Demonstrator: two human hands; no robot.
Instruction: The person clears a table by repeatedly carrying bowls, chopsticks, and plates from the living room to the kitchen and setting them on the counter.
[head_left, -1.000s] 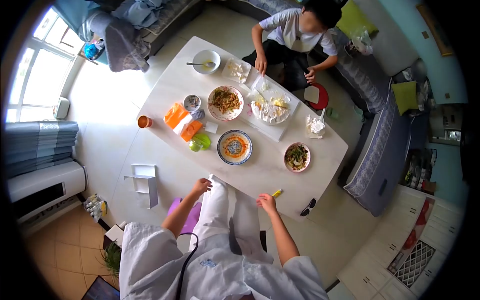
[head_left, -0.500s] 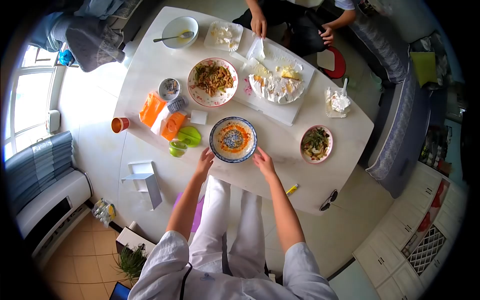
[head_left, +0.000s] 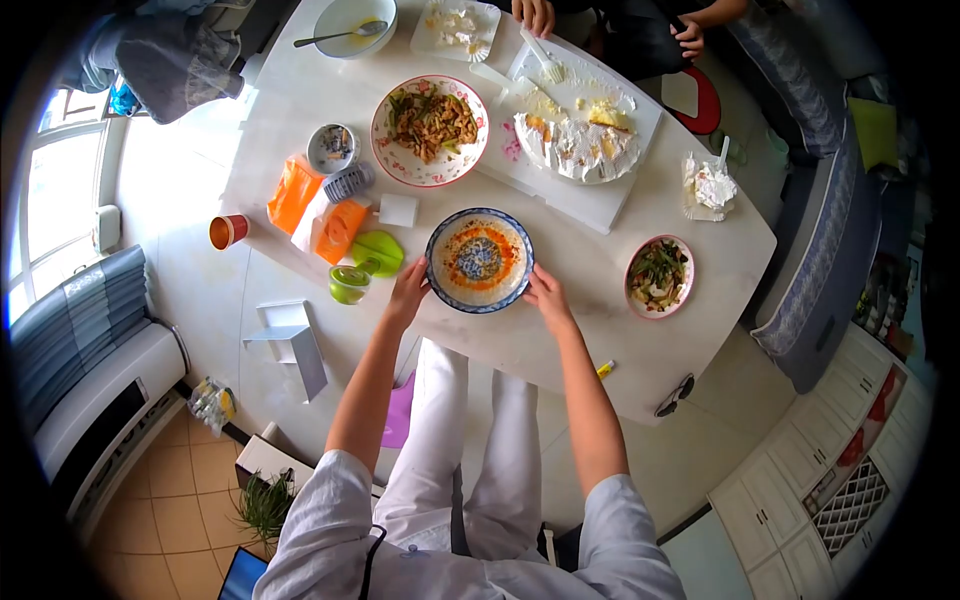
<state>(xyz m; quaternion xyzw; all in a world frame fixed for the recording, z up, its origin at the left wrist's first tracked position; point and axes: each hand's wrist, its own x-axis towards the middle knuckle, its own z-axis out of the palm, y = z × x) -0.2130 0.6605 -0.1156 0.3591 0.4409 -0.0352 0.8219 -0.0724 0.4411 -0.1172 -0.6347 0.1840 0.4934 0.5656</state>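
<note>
A blue-rimmed bowl (head_left: 480, 262) with orange oily residue and a blue floral centre sits at the table's near side. My left hand (head_left: 409, 288) grips its left edge, thumb at the rim and fingers partly hidden. On the opposite side my right hand (head_left: 546, 294) holds the right edge in the same way. Left of the bowl are a green lid-like piece (head_left: 379, 253) and a clear cup with green in it (head_left: 349, 285). Behind it stands a larger bowl of cooked food (head_left: 430, 130).
A partly eaten cream cake (head_left: 578, 148) rests on a white board (head_left: 590, 212). Across the table, another person's hand (head_left: 534, 14) is by a white fork (head_left: 544, 58). A small dish of greens (head_left: 659, 278) stands right, sunglasses (head_left: 675, 395) near the edge, a red cup (head_left: 228, 231) left.
My hands have closed in on the bowl's two sides and now grip its rim. The view has shifted, so the table sits higher in it.
</note>
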